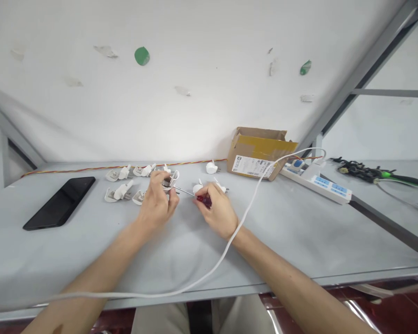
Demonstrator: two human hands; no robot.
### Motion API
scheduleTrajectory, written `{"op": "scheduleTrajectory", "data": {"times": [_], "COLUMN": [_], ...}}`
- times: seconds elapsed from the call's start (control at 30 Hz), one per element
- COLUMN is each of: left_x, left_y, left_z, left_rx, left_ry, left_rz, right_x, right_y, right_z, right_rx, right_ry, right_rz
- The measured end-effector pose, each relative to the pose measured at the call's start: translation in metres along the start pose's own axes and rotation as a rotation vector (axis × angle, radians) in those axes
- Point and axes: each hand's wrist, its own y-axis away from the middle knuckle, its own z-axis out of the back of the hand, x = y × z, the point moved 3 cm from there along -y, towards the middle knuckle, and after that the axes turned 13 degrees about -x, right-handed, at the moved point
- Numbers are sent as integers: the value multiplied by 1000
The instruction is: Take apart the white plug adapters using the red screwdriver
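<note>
Between the thumb and fingers of my left hand (157, 197) is a white plug (173, 178) with its casing open, held just above the table. My right hand (218, 206) grips the red handle of a screwdriver (186, 191), whose metal shaft points left to the plug. Whether its tip sits in a screw is too small to tell. Several opened white plugs (118, 191) lie in two rows left of my left hand, one partly behind it. Beyond my right hand are more white plugs, among them a closed one (212, 167).
A black phone (60, 203) lies at the left. Behind my right hand stands an open cardboard box (261, 150), with a white power strip (316, 182) beside it. A white cable (226, 250) crosses over my right wrist. Black cable bundles (360, 170) lie far right.
</note>
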Motion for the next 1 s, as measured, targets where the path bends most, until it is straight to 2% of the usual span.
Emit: {"op": "scheduleTrajectory", "data": {"times": [0.13,0.23,0.33,0.43,0.67,0.9,1.0], "left_x": [3,5,6,7,5,3,4], "left_y": [1,1,2,2,2,1,2], "left_z": [0,1,0,0,-3,1,2], "left_rx": [20,39,37,25,71,105,126], "left_ry": [-11,0,-6,-26,-33,-41,-62], "left_rz": [93,137,119,72,88,249,359], "right_x": [0,3,2,-4,-11,-10,-11], "right_y": [-3,-4,-3,-1,-4,-3,-4], "right_z": [4,6,3,0,2,0,0], "right_rx": [-25,3,47,35,-37,25,3], "right_ry": [-41,-34,-28,-26,24,14,46], "right_rz": [28,73,52,3,79,-37,10]}}
